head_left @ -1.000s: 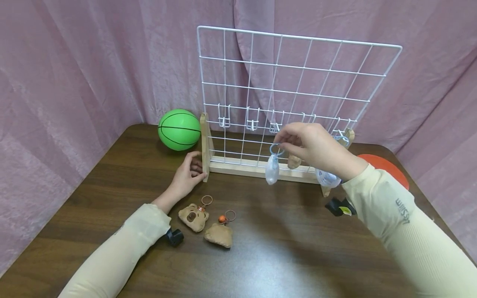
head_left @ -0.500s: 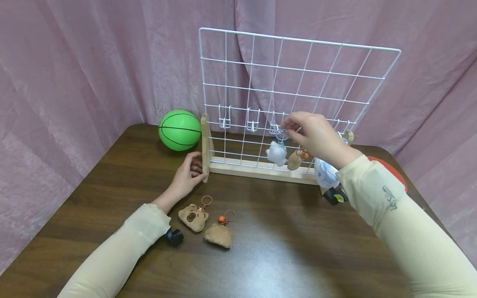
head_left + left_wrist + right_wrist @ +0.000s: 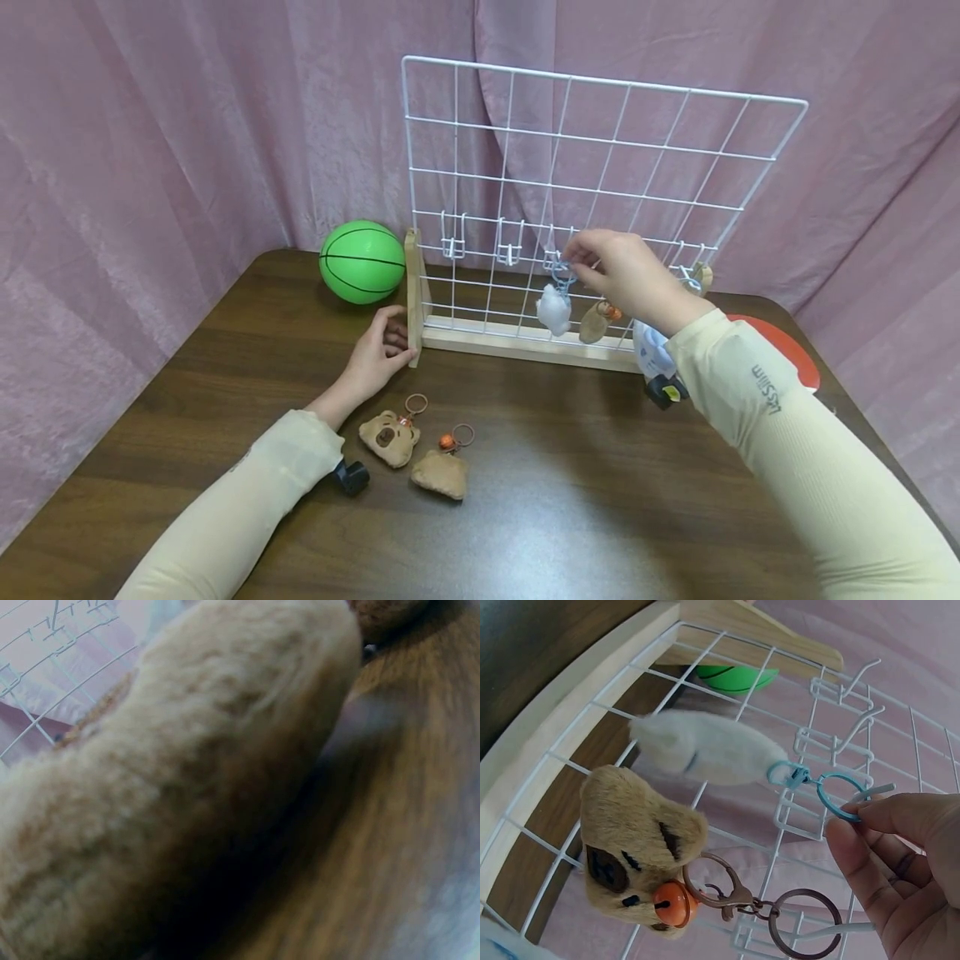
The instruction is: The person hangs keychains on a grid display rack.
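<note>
My right hand (image 3: 618, 271) pinches the blue ring (image 3: 838, 796) of a white plush keychain (image 3: 554, 310) between thumb and fingertips. That ring is at the tip of a white hook (image 3: 877, 790) on the wire grid rack (image 3: 592, 133); whether it encircles the prong is hard to tell. The plush hangs below the ring. Beside it a brown bear keychain (image 3: 634, 844) with an orange bell hangs by its ring from the neighbouring hook. My left hand (image 3: 375, 354) holds the lower left wooden post (image 3: 414, 300) of the rack, thumb on its front edge.
Two brown plush keychains, a bear face (image 3: 390, 437) and another (image 3: 440, 475), lie on the table before my left hand. A green ball (image 3: 362, 261) sits left of the rack. At right are a white-blue plush (image 3: 652, 348) hanging from the rack and a red disc (image 3: 780, 350).
My right hand has lifted the white plush keychain up and toward the rack, bringing its blue ring to the hook. In the last half second it shifts only slightly. My left hand stays put.
</note>
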Demonstrator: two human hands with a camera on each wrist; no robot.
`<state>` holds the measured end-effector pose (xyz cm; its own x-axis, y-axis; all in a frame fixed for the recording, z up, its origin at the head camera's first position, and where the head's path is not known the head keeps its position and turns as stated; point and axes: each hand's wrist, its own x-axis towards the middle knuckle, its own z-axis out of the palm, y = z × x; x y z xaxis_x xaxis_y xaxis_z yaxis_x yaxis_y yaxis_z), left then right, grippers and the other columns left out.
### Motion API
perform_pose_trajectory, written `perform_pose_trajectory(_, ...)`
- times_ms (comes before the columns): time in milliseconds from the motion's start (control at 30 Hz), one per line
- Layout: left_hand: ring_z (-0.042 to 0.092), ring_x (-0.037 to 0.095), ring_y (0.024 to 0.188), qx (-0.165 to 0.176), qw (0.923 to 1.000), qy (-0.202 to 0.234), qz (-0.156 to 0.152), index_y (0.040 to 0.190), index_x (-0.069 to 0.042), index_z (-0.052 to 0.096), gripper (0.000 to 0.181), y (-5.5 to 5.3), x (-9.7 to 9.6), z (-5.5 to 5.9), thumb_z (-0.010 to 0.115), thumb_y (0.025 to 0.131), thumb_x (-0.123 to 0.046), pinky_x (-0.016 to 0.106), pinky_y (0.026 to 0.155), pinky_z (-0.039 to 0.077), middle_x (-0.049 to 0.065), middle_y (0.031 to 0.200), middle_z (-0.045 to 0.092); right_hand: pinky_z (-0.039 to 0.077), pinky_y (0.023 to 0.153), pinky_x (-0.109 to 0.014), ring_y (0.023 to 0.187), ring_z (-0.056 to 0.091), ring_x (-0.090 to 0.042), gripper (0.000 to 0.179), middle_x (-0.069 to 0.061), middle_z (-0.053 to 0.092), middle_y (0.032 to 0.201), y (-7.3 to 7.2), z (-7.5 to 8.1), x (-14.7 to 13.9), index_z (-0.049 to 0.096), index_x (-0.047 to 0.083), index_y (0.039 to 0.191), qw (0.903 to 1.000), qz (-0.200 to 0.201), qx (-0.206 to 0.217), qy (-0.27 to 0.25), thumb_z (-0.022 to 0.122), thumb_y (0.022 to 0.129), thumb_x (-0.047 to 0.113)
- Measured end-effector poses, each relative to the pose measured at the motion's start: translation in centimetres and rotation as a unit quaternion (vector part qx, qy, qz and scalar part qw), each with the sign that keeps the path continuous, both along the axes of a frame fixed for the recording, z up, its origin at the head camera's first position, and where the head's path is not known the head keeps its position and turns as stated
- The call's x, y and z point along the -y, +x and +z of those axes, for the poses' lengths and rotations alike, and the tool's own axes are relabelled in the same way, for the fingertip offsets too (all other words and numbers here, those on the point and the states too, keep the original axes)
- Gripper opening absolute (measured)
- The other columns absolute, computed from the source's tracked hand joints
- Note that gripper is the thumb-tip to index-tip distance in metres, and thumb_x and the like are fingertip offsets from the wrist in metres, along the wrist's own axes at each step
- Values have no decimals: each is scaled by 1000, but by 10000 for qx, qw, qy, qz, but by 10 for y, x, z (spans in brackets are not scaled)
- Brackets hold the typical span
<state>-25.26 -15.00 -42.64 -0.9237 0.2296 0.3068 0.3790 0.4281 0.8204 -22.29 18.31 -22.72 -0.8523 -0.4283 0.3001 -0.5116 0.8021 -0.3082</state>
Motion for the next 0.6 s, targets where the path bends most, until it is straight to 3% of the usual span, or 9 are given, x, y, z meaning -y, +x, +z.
perform_pose_trajectory(600,62,35,95,-38,10000,10,-16,138,-5,33,66,0,1,-1,68,84,4,35,78,57,25,108,57,55,87,-43,94,64,-26,16,-14,68,101,4,2,-1,65,1,106,9995,11,-17,-310,58,92,5)
